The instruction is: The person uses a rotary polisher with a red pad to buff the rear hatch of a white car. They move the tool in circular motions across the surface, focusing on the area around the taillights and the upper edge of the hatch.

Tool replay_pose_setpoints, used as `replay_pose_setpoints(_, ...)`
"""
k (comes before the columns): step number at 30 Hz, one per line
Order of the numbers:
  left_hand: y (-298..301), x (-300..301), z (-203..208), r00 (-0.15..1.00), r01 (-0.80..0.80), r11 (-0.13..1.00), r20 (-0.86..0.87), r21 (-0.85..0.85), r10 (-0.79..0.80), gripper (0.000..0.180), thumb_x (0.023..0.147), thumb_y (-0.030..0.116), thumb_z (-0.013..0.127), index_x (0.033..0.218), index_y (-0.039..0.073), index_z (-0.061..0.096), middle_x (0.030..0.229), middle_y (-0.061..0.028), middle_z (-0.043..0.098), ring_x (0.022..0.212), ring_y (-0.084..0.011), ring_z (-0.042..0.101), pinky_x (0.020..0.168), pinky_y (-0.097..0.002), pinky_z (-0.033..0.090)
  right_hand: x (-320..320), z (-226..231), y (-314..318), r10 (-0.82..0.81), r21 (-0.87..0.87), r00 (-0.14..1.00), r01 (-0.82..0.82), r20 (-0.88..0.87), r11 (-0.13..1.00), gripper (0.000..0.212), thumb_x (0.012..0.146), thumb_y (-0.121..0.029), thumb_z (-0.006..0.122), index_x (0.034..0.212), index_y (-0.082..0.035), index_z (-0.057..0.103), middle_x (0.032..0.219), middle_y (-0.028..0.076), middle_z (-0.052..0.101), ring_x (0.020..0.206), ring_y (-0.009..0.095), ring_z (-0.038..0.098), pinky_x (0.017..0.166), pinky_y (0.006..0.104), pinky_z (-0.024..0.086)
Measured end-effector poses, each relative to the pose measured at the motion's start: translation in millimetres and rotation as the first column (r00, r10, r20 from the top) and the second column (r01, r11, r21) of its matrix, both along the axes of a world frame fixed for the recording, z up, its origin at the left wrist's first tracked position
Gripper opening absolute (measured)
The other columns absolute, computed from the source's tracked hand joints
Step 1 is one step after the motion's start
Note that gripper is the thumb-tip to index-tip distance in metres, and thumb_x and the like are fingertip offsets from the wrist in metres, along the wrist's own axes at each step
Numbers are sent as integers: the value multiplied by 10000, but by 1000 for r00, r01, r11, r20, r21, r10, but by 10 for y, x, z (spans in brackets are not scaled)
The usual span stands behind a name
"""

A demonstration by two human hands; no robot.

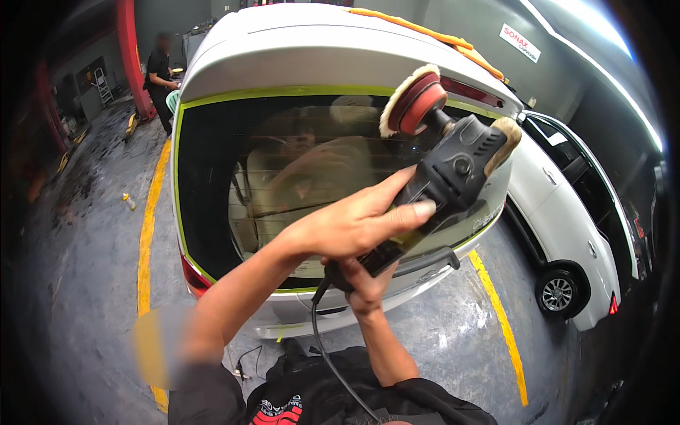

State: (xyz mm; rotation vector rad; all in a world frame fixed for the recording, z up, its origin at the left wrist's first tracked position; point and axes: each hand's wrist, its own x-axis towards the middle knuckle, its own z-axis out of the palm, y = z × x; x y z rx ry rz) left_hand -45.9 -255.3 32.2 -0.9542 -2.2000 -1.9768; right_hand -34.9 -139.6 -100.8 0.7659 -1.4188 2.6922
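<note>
I hold a black electric polisher (453,166) up in front of a white car's rear window (234,163). Its red backing plate carries a cream wool pad (405,99) that faces the top edge of the glass. My left hand (354,223) wraps over the polisher's body from above. My right hand (365,283) grips the rear handle from below, where the black power cord (319,340) hangs down. Green masking tape (283,92) outlines the window.
A second white car (567,205) is parked to the right. Yellow lines (499,319) mark the wet grey floor. An orange cloth (425,32) lies on the roof. A person in black (159,74) stands far left beside a red post (131,49). A small bottle (128,201) lies on the floor.
</note>
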Motion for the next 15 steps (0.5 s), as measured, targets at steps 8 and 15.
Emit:
replay_pose_setpoints(8, 50, -288, -36, 960, -278, 954, 3, 113, 280, 692, 1055, 577, 681, 1366, -33, 583, 1141, -215, 736, 1090, -271, 706, 980, -419, 541, -311, 181, -85, -140, 80, 978, 153, -154, 985, 422, 851, -113, 888, 1186, 18, 667, 956, 41, 734, 816, 145, 708, 746, 289, 570)
replay_pose_setpoints(15, -234, -583, 239, 895, -431, 896, -180, -110, 409, 885, 783, 455, 972, 1386, -80, 605, 1278, -198, 723, 1190, -270, 688, 1077, -402, 524, -652, 241, -420, 34, -106, 996, -42, -83, 993, 550, 924, -336, 814, 1315, -1, 620, 1144, 13, 674, 1018, 111, 660, 829, 278, 549)
